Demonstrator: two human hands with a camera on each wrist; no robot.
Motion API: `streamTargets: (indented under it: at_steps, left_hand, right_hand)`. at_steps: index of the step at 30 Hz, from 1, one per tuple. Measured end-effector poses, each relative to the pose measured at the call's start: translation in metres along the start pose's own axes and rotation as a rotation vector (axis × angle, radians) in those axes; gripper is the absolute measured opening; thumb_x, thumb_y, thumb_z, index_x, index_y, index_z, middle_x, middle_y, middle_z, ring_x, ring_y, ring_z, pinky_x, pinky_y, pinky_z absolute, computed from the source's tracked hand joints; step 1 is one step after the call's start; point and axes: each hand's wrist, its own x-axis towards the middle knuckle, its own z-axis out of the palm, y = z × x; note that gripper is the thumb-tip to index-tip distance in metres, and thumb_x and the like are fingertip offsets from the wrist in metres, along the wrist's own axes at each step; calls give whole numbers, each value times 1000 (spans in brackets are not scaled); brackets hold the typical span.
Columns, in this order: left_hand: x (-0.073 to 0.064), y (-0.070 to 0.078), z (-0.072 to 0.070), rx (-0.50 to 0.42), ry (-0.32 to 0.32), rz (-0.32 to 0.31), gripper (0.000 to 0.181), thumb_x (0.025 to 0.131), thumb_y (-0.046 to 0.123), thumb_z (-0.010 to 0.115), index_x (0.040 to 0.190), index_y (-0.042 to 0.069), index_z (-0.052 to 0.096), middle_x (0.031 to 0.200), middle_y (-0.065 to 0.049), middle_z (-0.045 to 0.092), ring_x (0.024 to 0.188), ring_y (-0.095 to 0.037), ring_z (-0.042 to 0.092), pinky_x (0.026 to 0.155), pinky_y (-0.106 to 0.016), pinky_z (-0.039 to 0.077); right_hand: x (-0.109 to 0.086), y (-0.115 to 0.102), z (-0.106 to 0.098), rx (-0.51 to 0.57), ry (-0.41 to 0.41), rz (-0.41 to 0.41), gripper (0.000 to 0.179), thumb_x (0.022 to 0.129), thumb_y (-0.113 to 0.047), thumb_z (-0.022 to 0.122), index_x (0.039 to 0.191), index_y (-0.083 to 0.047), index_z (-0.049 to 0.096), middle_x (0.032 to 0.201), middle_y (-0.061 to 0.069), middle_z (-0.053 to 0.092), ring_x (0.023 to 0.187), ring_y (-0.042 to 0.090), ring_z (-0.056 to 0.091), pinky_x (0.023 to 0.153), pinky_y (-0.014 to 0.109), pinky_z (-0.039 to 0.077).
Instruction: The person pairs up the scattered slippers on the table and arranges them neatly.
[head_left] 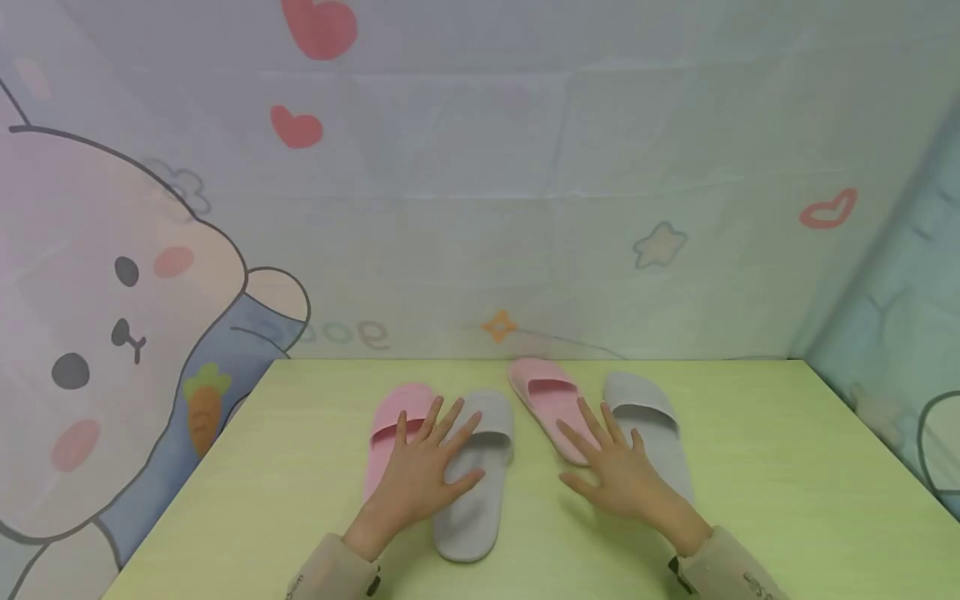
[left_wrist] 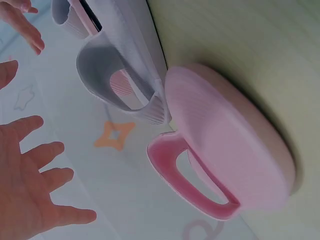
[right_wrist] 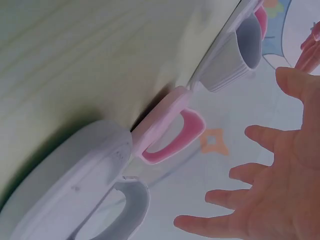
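The left grey slipper (head_left: 478,510) lies lengthwise near to far on the tabletop (head_left: 772,467), below and right of the left hand (head_left: 422,468) — the nearer one. That hand and the right hand (head_left: 621,475) hover empty — fingers spread apart.

Soft, dimmish light; faint shadow under my R hand (head_left: 626,483) on the table (head_left: 765,467). Creases in the backdrop (head_left: 465,167) shine a bit. Wrist cams darker, bit hazy, w/ dark shadow beside gray slipper (right_wrist: 75,175).
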Motion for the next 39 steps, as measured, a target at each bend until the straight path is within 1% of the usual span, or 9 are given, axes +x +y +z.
streamTargets:
  at_steps: [3,9,15,18,26,32,39]
  left_hand:
    - [0,-1,-1,-8,-9,-1,65,81,57,48,138,28,32,146,-3,30,136,-28,21,100,-66,14]
    - [0,-5,-2,-15,0,7,64,82,54,51,137,26,35,145,-3,31,135,-28,24,101,-63,14]
    - [0,-8,-6,-22,-24,3,63,83,53,50,137,24,37,144,-3,32,135,-27,25,102,-62,14]
    - [1,-10,-8,-20,-24,10,63,83,53,50,136,23,37,144,-4,34,135,-27,26,102,-61,16]
    - [1,-15,-11,-18,25,33,58,83,49,52,133,20,43,139,-4,41,133,-27,31,101,-60,22]
    - [0,-21,-11,-21,32,33,56,83,47,54,131,20,46,137,-4,44,131,-27,33,100,-60,23]
    - [-1,-27,-9,-18,58,35,50,84,43,54,128,20,50,133,-6,49,126,-32,40,99,-59,27]
  right_hand:
    - [1,1,-2,4,4,-1,63,84,-43,55,139,-22,33,149,13,13,133,44,14,88,71,25]
    - [1,5,-6,10,18,-2,62,84,-44,55,138,-23,33,149,12,17,132,43,21,88,69,29]
    - [0,10,-9,24,11,6,63,84,-45,55,139,-23,33,148,12,18,131,42,23,89,67,30]
    - [1,13,-10,25,15,-1,62,84,-44,54,138,-20,34,148,13,19,130,43,26,87,66,32]
    - [5,18,-11,36,24,-26,61,85,-43,54,137,-17,35,146,16,22,127,45,30,84,66,35]
    - [6,21,-14,52,25,-31,61,85,-42,54,137,-16,36,146,16,24,125,45,33,84,66,35]
    - [7,25,-15,69,35,-26,57,86,-37,55,135,-14,39,143,19,28,122,46,37,83,65,37]
